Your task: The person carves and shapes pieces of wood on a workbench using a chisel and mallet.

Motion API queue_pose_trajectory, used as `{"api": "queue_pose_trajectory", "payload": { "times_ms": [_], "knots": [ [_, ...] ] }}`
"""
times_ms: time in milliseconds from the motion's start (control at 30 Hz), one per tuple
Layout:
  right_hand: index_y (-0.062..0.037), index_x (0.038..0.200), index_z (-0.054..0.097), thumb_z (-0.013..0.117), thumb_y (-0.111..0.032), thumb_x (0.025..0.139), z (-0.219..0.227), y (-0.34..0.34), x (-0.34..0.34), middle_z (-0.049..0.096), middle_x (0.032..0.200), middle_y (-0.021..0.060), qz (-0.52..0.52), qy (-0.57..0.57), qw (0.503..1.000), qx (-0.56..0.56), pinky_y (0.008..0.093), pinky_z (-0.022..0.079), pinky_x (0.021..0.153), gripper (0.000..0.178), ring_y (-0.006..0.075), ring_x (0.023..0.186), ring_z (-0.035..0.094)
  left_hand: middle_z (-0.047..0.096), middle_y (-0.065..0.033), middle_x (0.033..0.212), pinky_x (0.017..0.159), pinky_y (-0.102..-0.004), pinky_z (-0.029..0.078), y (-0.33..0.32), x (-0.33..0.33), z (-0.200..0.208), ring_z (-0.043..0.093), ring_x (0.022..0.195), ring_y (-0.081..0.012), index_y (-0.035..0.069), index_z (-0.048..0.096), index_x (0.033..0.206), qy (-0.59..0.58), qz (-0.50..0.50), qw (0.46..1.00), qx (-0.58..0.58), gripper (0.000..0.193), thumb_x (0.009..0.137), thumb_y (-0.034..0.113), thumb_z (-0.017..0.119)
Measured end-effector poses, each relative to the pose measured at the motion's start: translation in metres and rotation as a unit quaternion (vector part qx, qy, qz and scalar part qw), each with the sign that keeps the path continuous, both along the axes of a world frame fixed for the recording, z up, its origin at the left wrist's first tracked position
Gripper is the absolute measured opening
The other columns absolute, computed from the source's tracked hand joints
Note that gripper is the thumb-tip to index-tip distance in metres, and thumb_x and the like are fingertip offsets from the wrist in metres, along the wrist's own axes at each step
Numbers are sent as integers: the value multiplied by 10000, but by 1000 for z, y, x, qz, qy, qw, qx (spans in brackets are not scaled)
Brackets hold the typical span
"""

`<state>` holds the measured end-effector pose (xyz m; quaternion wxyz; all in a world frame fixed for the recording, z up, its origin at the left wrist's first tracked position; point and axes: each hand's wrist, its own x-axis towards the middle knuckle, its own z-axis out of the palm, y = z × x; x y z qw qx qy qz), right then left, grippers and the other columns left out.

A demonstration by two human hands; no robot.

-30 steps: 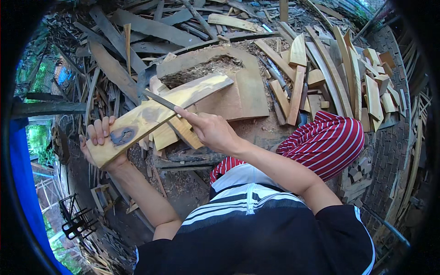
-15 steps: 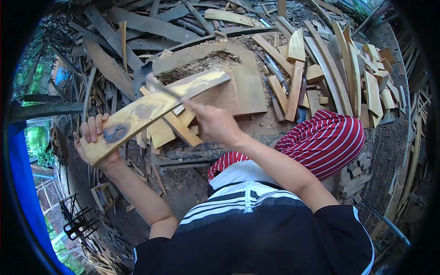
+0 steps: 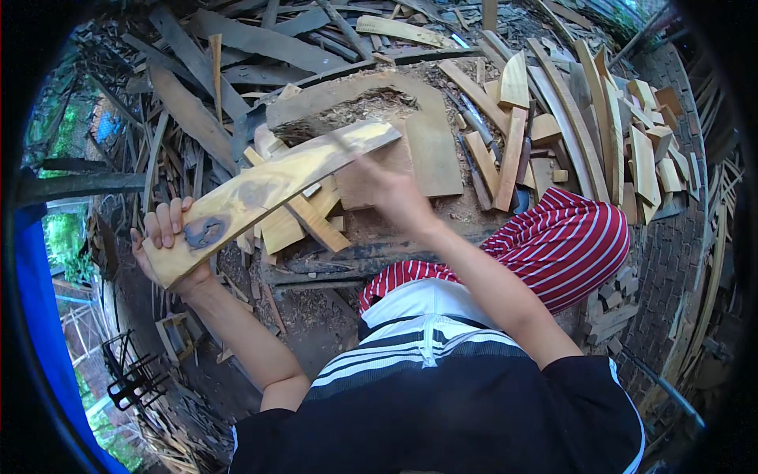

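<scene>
My left hand [image 3: 170, 229] is closed round the near-left end of a long, pale yellow wooden board [image 3: 264, 193] with a dark knot. Held at a slant, the board's far end lies over a worn wooden chopping block [image 3: 438, 162]. My right hand [image 3: 401, 201], partly smeared by motion, is closed on a hand tool with a thin dark shaft [image 3: 341, 146], which crosses above the board's far half. Blur hides the tool's exact kind. Small cut wood pieces [image 3: 316, 225] lie under the board.
Cut wood blocks [image 3: 643, 162] and long strips [image 3: 568, 114] are heaped at the right. Several hand tools [image 3: 478, 122] lie among sticks right of the block. Dark slabs [image 3: 268, 39] pile up at the back. My bent knee in striped trousers [image 3: 560, 245] is at the right.
My right hand and the tool have shifted a little to the right along the board. The left hand and board stay nearly in place.
</scene>
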<state>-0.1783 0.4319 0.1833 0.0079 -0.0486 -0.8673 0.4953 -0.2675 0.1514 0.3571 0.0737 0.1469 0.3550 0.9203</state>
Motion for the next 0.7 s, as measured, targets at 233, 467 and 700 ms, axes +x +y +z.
{"api": "queue_pose_trajectory", "payload": {
  "times_ms": [233,467,700],
  "knots": [
    [-277,1449,373,510,-83,852,10,-7,-3,643,863,213,36,-10,999,14,449,518,717,642,347,753,649,371,0,607,894,-354,325,-5,-3,-4,376,681,-149,163,360,607,1,-12,1000,5,339,898,317,443],
    [-332,1436,381,501,-167,921,-20,42,-4,683,837,181,-39,-153,986,61,440,534,642,553,320,720,676,362,4,602,862,-341,315,4,-1,-1,367,676,-143,164,358,603,-2,6,1000,0,347,901,307,462],
    [-288,1443,384,519,-109,876,24,-17,-1,667,926,187,72,-14,992,101,440,533,698,609,335,778,666,360,6,599,854,-334,323,-1,-6,-3,359,670,-146,165,356,605,-5,3,1000,-1,319,880,291,459]
  ]
}}
